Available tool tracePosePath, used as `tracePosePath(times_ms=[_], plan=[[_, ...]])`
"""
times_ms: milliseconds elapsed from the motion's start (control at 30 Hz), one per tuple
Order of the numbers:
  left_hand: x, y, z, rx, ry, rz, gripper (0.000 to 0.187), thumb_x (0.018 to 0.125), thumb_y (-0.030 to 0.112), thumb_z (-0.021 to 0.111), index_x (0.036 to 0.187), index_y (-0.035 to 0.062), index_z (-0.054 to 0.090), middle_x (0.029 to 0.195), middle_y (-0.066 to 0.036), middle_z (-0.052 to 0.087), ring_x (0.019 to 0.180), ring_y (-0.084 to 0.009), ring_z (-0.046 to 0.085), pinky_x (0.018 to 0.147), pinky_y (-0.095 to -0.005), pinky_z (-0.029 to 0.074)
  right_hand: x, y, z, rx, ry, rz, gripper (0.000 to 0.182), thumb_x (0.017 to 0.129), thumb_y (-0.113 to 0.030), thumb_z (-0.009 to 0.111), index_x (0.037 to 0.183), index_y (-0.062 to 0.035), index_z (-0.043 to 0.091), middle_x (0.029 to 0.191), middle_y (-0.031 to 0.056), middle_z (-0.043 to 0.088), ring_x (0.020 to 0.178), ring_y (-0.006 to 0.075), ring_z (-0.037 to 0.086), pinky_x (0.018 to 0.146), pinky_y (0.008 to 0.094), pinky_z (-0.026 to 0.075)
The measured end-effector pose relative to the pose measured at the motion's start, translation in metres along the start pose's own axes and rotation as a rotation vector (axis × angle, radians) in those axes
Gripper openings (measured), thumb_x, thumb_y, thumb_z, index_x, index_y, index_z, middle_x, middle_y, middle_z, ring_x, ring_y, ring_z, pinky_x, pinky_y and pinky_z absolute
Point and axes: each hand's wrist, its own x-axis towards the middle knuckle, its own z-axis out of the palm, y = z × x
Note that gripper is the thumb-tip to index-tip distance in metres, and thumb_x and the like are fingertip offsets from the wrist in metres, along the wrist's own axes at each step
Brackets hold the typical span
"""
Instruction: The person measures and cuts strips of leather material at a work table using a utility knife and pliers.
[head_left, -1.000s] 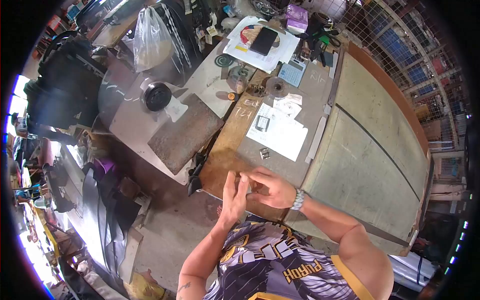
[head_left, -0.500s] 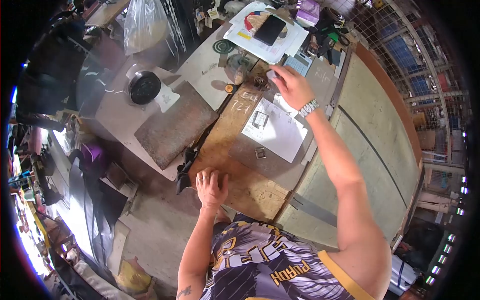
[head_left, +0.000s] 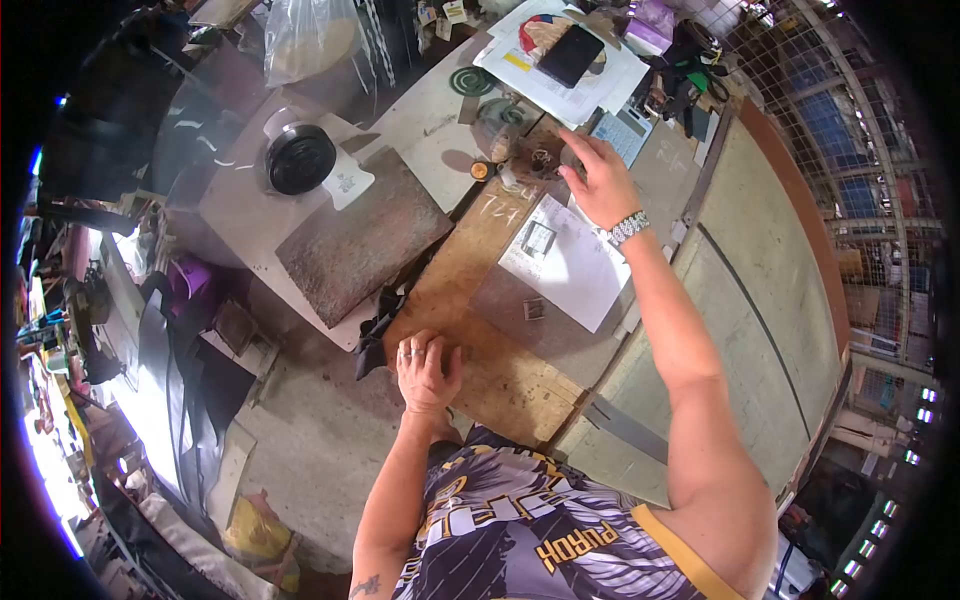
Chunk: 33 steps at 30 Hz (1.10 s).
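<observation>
My right hand [head_left: 602,185] is above the far part of the wooden work surface, its thumb and fingers apart with nothing visible between them. Close to its fingertips are a dark clump of small items [head_left: 541,160] and a small whitish piece [head_left: 510,180]. Below that hand lies a white sheet of paper [head_left: 590,275] with writing and a square shape on it. A small square metal frame [head_left: 534,309] sits just nearer than the sheet. My left hand [head_left: 427,373] rests on the near left edge of the wooden board [head_left: 500,375], fingers loosely spread.
A rusty metal plate [head_left: 365,235] and a round black object [head_left: 300,158] occupy the left side. At the back are a phone [head_left: 571,56] on papers, a calculator [head_left: 622,132], a green coil [head_left: 472,81] and a clear plastic bag [head_left: 310,40]. Wire mesh [head_left: 870,150] stands at right.
My right hand has let go of a small white piece, and its fingers have spread. A whitish piece now shows beside the dark clump. The left hand stays on the board; the view has shifted slightly.
</observation>
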Motion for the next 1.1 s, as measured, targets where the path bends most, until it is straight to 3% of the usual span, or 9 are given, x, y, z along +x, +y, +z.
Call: tracePosePath(times_ms=[133,233,333,433,467,767,900,933,1100], plan=[[0.0,0.001,-0.001,0.005,-0.001,0.001,0.028,0.078,0.019,0.078,0.1,0.0078,0.065,0.108,-0.009,0.06,0.1,-0.033,0.058,0.088,-0.0434,0.047,0.009,-0.02,0.007,-0.132,0.015,-0.16,0.04,0.086,-0.015,0.067,0.126,-0.0134,0.067,0.122,0.0072,0.067,0.117,0.0281,0.058,0.099,0.0448,0.047],[-0.002,-0.001,0.0,0.022,-0.017,0.0,0.027,0.079,0.019,0.077,0.1,0.0078,0.065,0.108,-0.01,0.06,0.101,-0.0334,0.057,0.088,-0.0434,0.047,0.035,-0.024,0.034,-0.387,-0.261,-0.252,0.035,0.087,-0.023,0.069,0.119,-0.0105,0.071,0.124,0.0077,0.068,0.122,0.0279,0.057,0.102,0.0472,0.044],[0.0,0.0,0.0,0.013,-0.026,-0.005,0.027,0.079,0.019,0.076,0.1,0.0071,0.064,0.109,-0.01,0.06,0.1,-0.0339,0.057,0.088,-0.0442,0.047,0.073,-0.033,0.042,-0.531,-0.627,-0.092,0.035,0.083,-0.03,0.072,0.112,-0.0098,0.074,0.125,0.0099,0.069,0.124,0.0271,0.058,0.102,0.0475,0.043],[-0.001,-0.001,-0.002,0.008,-0.032,-0.01,0.027,0.079,0.019,0.076,0.1,0.0068,0.064,0.109,-0.011,0.06,0.1,-0.0337,0.057,0.087,-0.0442,0.047,0.091,-0.037,0.046,-0.642,-0.78,0.107,0.03,0.085,-0.03,0.071,0.108,-0.0115,0.078,0.119,0.0121,0.073,0.122,0.0282,0.063,0.102,0.0421,0.045],[-0.001,-0.002,-0.003,0.006,-0.036,-0.012,0.027,0.079,0.018,0.076,0.1,0.0067,0.064,0.109,-0.011,0.06,0.1,-0.0336,0.057,0.087,-0.0441,0.047,0.091,-0.027,0.056,-0.623,-0.74,0.102,0.03,0.084,-0.031,0.072,0.105,-0.0109,0.078,0.117,0.0169,0.073,0.118,0.0308,0.066,0.102,0.0417,0.044],[0.0,-0.002,-0.003,0.001,-0.023,-0.012,0.026,0.079,0.019,0.077,0.098,0.006,0.065,0.107,-0.012,0.061,0.099,-0.0334,0.058,0.088,-0.0434,0.048,0.063,-0.017,0.079,-0.623,-0.594,0.007,0.031,0.086,-0.033,0.072,0.108,-0.0115,0.076,0.114,0.0075,0.073,0.127,0.0264,0.055,0.108,0.0415,0.037],[0.0,0.0,-0.003,0.016,-0.006,-0.014,0.026,0.079,0.02,0.077,0.099,0.0064,0.065,0.108,-0.012,0.061,0.1,-0.0339,0.058,0.089,-0.0441,0.048,0.061,-0.018,0.064,-0.336,-0.467,0.021,0.029,0.083,-0.032,0.077,0.096,-0.0069,0.069,0.104,0.0115,0.074,0.102,0.0314,0.069,0.095,0.0471,0.049],[0.001,0.001,-0.005,0.014,-0.003,-0.009,0.026,0.079,0.02,0.077,0.099,0.0066,0.065,0.108,-0.012,0.061,0.1,-0.034,0.058,0.088,-0.0442,0.048,0.063,-0.037,0.038,-0.162,-0.405,0.085,0.03,0.082,-0.029,0.078,0.092,-0.0052,0.064,0.092,0.0138,0.074,0.084,0.0327,0.071,0.08,0.0465,0.055],[-0.003,-0.001,-0.003,-0.009,-0.004,-0.018,0.028,0.079,0.021,0.077,0.099,0.0065,0.065,0.107,-0.011,0.06,0.1,-0.0342,0.057,0.088,-0.0446,0.048,0.055,-0.003,-0.025,0.189,0.014,0.15,0.024,0.087,-0.017,0.077,0.096,-0.0034,0.059,0.081,0.0123,0.071,0.073,0.024,0.07,0.068,0.0337,0.056]])
